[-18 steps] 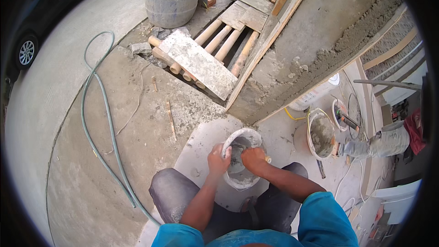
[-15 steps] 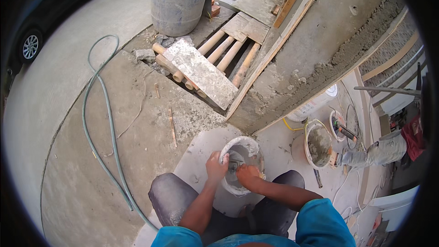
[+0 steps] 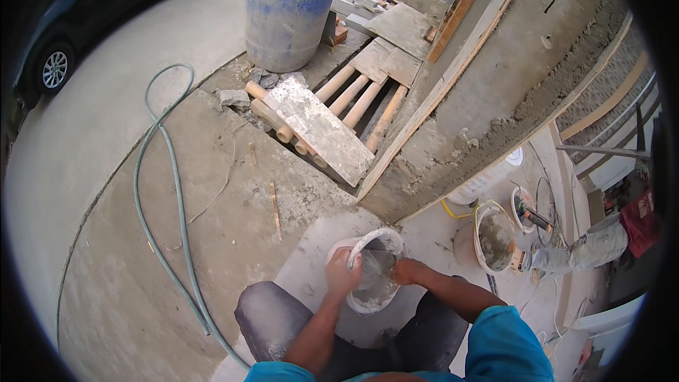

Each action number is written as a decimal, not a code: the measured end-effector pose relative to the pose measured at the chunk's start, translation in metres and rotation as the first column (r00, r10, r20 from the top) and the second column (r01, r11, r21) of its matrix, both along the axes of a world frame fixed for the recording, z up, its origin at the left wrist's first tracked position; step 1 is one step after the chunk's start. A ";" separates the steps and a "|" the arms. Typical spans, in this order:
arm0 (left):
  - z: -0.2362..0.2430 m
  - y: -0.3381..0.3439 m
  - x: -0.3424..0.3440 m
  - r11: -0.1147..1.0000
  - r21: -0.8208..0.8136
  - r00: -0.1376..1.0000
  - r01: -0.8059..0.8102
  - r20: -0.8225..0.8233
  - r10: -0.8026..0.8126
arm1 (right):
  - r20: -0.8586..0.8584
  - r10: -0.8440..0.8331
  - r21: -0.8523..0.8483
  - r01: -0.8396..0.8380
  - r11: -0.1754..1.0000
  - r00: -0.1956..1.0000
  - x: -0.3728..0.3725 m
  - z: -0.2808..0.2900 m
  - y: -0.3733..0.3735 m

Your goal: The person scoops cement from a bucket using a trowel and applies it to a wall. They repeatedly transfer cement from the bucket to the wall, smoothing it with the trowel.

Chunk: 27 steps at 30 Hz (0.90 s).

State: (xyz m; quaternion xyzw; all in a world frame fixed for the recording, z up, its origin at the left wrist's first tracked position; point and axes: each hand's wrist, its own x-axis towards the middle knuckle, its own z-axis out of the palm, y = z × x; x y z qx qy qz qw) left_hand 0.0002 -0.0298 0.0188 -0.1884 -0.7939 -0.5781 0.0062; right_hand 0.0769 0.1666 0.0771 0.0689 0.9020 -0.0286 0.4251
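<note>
I see the left hand (image 3: 342, 271) gripping the near-left rim of a small white bucket (image 3: 375, 269), fingers curled over the edge. The right hand (image 3: 404, 271) sits at the bucket's right rim, reaching inside; can't tell whether it's closed on anything, since the fingers are hidden by the wall. The bucket is tilted, its mouth toward me, on a pale slab (image 3: 311, 276) just ahead of my knees, grey mix coating its inside. A second bucket with a yellow handle (image 3: 494, 238) sits well to the right, holding grey mortar. Another person's leg (image 3: 590, 247) is beyond that. A green hose (image 3: 164, 191) loops across the concrete on the left. A blue drum (image 3: 290, 7) stands at top, with a concrete plank (image 3: 318, 131) lying over wooden poles (image 3: 353, 95) below it.
</note>
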 end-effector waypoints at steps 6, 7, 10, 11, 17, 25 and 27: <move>0.000 0.000 0.000 1.000 0.016 0.996 0.014 0.088 -0.015 | 0.589 -0.581 -0.378 0.827 0.415 0.561 0.044 -0.054 -0.001; -0.010 0.003 -0.002 0.999 0.030 0.991 0.014 0.134 -0.018 | 0.682 -0.648 -0.280 0.940 0.196 0.338 0.045 -0.041 -0.010; -0.017 -0.006 -0.016 0.998 -0.018 0.987 -0.062 0.148 0.064 | 0.890 -0.447 -0.218 0.944 -0.249 0.087 0.036 -0.039 -0.017; -0.019 -0.009 -0.020 0.996 -0.004 0.984 -0.093 0.150 0.093 | 0.879 -0.451 -0.274 0.936 -0.222 0.151 0.026 -0.018 -0.017; -0.015 -0.002 -0.017 0.995 0.011 0.977 -0.100 0.192 0.096 | -0.040 -0.398 -0.220 0.380 0.898 0.917 0.016 -0.001 -0.021; -0.014 -0.004 -0.019 0.993 -0.009 0.963 -0.116 0.245 0.115 | -0.183 0.266 0.122 -0.247 0.961 0.946 0.003 0.049 -0.039; -0.015 -0.002 -0.020 0.994 -0.003 0.959 -0.111 0.261 0.108 | -0.115 0.215 0.215 -0.187 0.959 0.970 0.003 0.028 -0.028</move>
